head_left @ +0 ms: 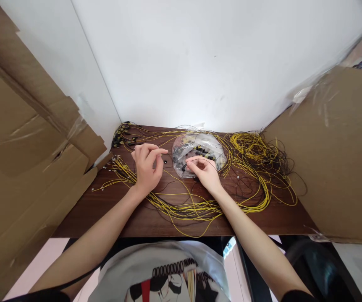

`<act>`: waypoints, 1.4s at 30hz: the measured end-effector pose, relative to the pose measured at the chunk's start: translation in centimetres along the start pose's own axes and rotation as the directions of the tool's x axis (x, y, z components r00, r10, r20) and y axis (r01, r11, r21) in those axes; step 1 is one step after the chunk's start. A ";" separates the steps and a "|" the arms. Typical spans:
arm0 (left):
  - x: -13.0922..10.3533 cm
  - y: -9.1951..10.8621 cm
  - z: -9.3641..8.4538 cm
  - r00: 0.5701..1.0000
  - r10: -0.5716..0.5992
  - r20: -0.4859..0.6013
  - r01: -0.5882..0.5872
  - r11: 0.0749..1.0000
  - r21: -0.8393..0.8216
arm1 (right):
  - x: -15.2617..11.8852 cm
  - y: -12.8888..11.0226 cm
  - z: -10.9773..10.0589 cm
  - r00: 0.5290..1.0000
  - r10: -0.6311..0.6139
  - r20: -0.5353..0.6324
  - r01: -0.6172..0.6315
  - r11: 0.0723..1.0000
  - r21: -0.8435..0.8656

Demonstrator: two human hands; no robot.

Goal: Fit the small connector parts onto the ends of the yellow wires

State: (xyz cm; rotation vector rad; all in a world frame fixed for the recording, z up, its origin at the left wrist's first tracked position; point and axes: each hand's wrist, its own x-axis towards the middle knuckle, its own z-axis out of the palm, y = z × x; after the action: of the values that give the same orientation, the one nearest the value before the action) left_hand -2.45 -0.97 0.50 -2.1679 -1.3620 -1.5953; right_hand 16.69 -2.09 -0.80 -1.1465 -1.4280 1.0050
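My right hand point(204, 173) pinches a small black connector point(184, 167) between thumb and fingertips, over the front of a clear plastic bag point(181, 172). A thin black wire loops over the fingers of that hand. Left of the bag, my left hand point(148, 165) is raised with its thumb and index finger brought together. Whatever lies between those fingertips is too small to make out. Inside the bag are several black and yellow small parts. Beneath both hands curves a bundle of yellow and black wires point(184, 209).
Cardboard walls point(332, 159) flank the brown tabletop point(99, 220), and a white wall point(200, 63) stands behind it. Tangled yellow wire point(253, 147) lies at the back right. Black connectors point(119, 136) are heaped at the back left, above bare wire ends point(114, 163).
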 end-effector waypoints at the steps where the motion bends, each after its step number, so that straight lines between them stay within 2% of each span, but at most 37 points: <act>1: 0.0 0.0 0.0 1.000 0.010 -0.001 -0.010 1.000 0.014 | 0.0 -0.1 0.0 1.000 -0.002 -0.006 0.002 1.000 -0.001; 4: 0.0 -0.3 0.0 1.000 0.009 -0.010 -0.009 0.999 0.033 | 0.1 -0.1 0.0 0.999 -0.009 -0.040 0.009 1.000 -0.001; 8: 0.1 -0.9 0.0 0.999 0.007 -0.035 -0.004 0.997 0.072 | 0.2 0.0 -0.1 0.989 0.031 -0.143 -0.028 0.999 0.022; 12: 0.0 -1.3 -0.2 0.996 0.086 0.002 -0.086 0.989 0.118 | 0.3 0.0 -0.2 0.983 0.060 -0.172 -0.052 0.997 0.055; 14: 0.0 -1.3 -0.3 0.986 0.158 0.061 -0.163 0.982 0.093 | 0.3 -0.1 -0.1 0.985 0.060 -0.165 -0.049 0.997 0.066; 16: -0.1 -1.1 -0.3 0.957 0.246 0.155 -0.253 0.967 0.022 | 0.2 -0.1 -0.1 0.986 0.056 -0.156 -0.044 0.996 0.078; 18: -0.1 -0.7 -0.3 0.903 0.337 0.266 -0.332 0.941 -0.065 | 0.2 -0.2 0.0 0.988 0.046 -0.147 -0.034 0.996 0.078; 21: -0.3 0.1 0.0 0.830 0.402 0.387 -0.375 0.915 -0.148 | 0.1 -0.4 0.0 0.993 0.027 -0.118 -0.018 0.997 0.079; 23: -0.5 0.4 0.4 0.827 0.386 0.409 -0.351 0.922 -0.163 | 0.1 -0.6 0.1 0.996 0.024 -0.085 -0.016 0.995 0.098; 28: -0.9 0.6 0.9 0.865 0.283 0.415 -0.240 0.959 -0.153 | -0.1 -0.5 0.4 0.999 0.039 -0.022 -0.035 0.988 0.151; 34: -1.0 0.5 0.8 0.840 0.179 0.512 -0.099 0.979 -0.180 | -0.1 0.0 0.8 0.999 0.027 0.038 -0.032 0.990 0.140; 42: -0.9 0.4 0.7 0.854 0.148 0.499 -0.057 0.980 -0.192 | 0.0 -0.1 1.0 0.998 0.037 0.048 -0.044 0.989 0.145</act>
State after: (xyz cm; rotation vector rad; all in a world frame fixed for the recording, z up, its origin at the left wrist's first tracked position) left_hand -1.73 -1.28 -0.37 -2.8643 -1.2200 -1.1734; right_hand 15.66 -2.12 -0.90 -1.0554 -1.3475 1.1506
